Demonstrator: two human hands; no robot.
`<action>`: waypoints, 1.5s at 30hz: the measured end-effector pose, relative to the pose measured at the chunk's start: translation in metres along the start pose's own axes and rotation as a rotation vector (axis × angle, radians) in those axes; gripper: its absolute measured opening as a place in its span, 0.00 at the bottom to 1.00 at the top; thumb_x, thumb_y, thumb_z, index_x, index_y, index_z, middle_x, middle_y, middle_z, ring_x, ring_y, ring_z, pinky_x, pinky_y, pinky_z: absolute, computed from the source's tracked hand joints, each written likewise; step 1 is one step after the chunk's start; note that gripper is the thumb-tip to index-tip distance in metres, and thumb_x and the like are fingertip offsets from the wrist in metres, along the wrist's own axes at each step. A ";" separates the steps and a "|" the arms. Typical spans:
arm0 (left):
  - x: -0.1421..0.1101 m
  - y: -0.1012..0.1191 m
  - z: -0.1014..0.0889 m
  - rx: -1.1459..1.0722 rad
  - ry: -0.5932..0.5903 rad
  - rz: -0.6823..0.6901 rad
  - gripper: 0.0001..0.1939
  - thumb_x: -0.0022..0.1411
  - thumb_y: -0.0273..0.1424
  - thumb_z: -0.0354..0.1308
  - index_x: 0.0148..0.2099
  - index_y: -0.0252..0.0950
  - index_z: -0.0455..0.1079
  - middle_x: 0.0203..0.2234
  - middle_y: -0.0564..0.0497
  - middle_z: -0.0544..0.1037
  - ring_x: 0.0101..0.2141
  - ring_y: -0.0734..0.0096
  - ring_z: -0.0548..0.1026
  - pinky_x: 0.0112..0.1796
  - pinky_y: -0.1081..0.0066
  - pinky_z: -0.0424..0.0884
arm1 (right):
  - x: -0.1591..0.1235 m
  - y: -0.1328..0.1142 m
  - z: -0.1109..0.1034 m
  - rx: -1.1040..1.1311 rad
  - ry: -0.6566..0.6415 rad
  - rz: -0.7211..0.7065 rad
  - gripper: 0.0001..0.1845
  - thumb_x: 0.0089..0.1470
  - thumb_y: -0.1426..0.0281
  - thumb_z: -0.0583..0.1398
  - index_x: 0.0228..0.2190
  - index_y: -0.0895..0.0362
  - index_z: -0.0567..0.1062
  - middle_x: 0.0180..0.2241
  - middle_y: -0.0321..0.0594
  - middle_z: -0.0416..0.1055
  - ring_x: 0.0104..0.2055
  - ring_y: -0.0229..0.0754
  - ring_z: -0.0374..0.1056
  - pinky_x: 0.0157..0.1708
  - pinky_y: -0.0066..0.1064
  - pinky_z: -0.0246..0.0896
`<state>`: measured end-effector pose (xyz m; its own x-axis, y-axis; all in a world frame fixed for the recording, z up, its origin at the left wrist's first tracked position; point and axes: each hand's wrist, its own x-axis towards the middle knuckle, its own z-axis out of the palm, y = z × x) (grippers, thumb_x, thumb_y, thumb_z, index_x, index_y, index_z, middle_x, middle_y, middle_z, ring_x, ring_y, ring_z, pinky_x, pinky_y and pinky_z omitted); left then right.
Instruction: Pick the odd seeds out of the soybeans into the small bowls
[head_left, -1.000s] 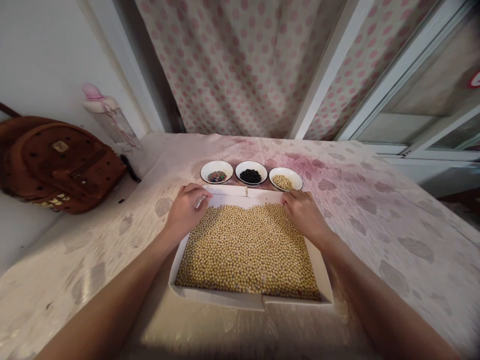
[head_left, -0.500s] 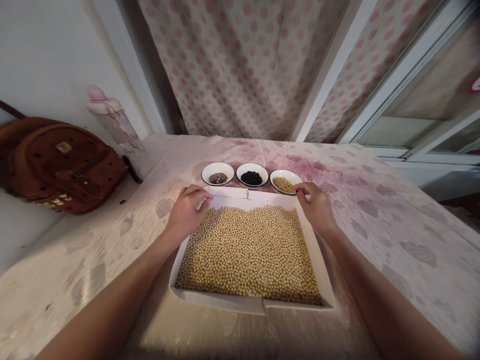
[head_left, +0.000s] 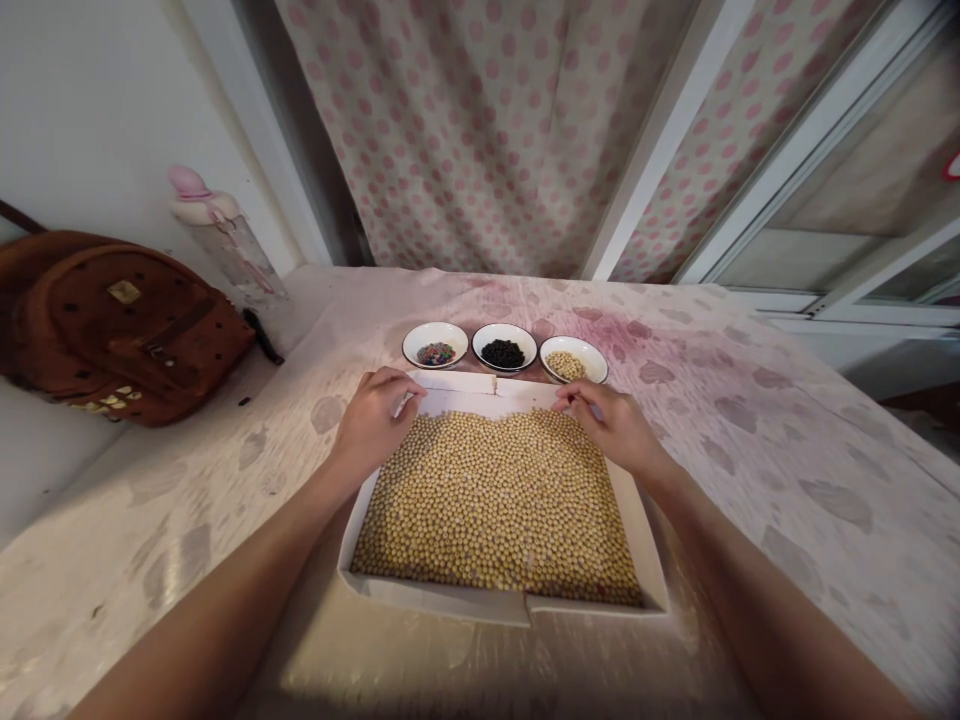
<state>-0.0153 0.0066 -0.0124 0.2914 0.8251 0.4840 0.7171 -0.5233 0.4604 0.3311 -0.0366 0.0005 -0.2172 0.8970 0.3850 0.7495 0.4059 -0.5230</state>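
Your left hand (head_left: 373, 428) rests at the back left of the white cardboard tray (head_left: 480, 603), with its fingers (head_left: 390, 385) curled over the tray's back wall. Your right hand (head_left: 611, 428) lies at the back right, with its fingers (head_left: 574, 395) bent down to the edge of the soybeans (head_left: 495, 505). Both sets of fingers are partly closed (whether either set pinches a bean cannot be told from this view). The tray sits at lower centre of the frame on the stained, cloth-covered desk (head_left: 757, 480). The soybeans cover its floor from side to side, leaving a narrow bare strip along the back wall. Three white bowls stand in a row just behind the tray: the left bowl (head_left: 435, 328) holds mixed coloured grains (head_left: 436, 353), the middle bowl (head_left: 504, 328) holds black beans (head_left: 502, 354), and the right bowl (head_left: 592, 365) holds a small heap of soybeans (head_left: 566, 366). As far as you can judge here, only that small heap has been portioned out, and the bulk lies in the tray. A brown backpack (head_left: 112, 325) and a clear bottle (head_left: 229, 245) stand at the left of the frame.
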 end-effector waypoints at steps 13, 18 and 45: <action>0.000 0.000 0.000 0.011 -0.013 0.004 0.08 0.63 0.25 0.57 0.40 0.39 0.77 0.40 0.48 0.75 0.44 0.61 0.73 0.49 0.56 0.70 | 0.000 0.006 -0.007 -0.424 -0.002 -0.132 0.12 0.62 0.75 0.52 0.33 0.56 0.75 0.33 0.42 0.77 0.37 0.46 0.71 0.40 0.39 0.59; 0.000 0.000 0.000 0.014 -0.009 0.005 0.08 0.63 0.24 0.57 0.40 0.40 0.77 0.40 0.48 0.76 0.43 0.61 0.73 0.50 0.56 0.69 | -0.001 0.004 -0.002 -0.542 -0.085 -0.163 0.12 0.62 0.77 0.53 0.31 0.57 0.74 0.32 0.43 0.74 0.38 0.46 0.69 0.40 0.40 0.56; 0.001 0.001 -0.001 0.015 -0.025 0.004 0.08 0.64 0.26 0.56 0.40 0.39 0.76 0.39 0.48 0.76 0.44 0.61 0.73 0.51 0.54 0.68 | 0.009 0.039 -0.007 -0.108 0.343 0.173 0.10 0.56 0.71 0.54 0.36 0.54 0.75 0.36 0.43 0.76 0.35 0.45 0.71 0.38 0.38 0.64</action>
<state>-0.0150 0.0064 -0.0111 0.3103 0.8280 0.4670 0.7251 -0.5238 0.4470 0.3624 -0.0136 -0.0110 0.1259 0.8329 0.5390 0.8221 0.2165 -0.5266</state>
